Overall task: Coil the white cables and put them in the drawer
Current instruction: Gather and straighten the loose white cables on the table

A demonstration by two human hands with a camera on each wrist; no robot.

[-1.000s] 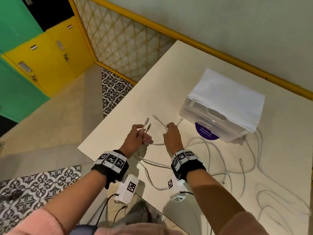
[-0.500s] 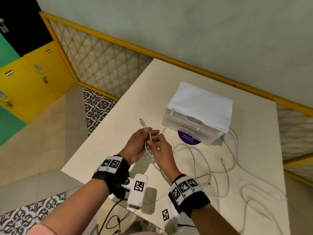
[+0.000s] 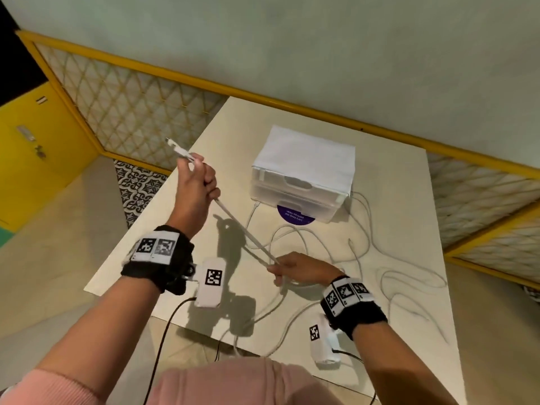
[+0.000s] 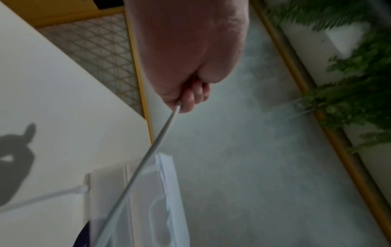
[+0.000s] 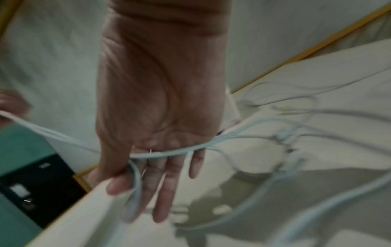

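Observation:
My left hand (image 3: 197, 182) is raised above the table's left side in a fist round a white cable (image 3: 245, 232), whose plug end (image 3: 178, 149) pokes out above the hand. The doubled cable runs taut down to my right hand (image 3: 282, 268), low over the table. In the right wrist view the cable (image 5: 175, 152) crosses the base of nearly straight fingers and a loop sits pinched under the thumb (image 5: 118, 185). The left wrist view shows the fist (image 4: 190, 93) with the cable (image 4: 148, 155) leaving it. The white drawer unit (image 3: 304, 176) stands behind, its drawers closed.
More loose white cables (image 3: 409, 279) sprawl over the cream table (image 3: 394, 185) to the right of the hands and hang over its near edge. A purple round sticker (image 3: 295, 215) lies before the drawer unit. A yellow-framed mesh railing (image 3: 131, 106) borders the table's far side.
The hands were together in front of the drawer unit. The left hand has risen up and left with the plug end, the right has drawn back toward me, and the cable now stretches between them.

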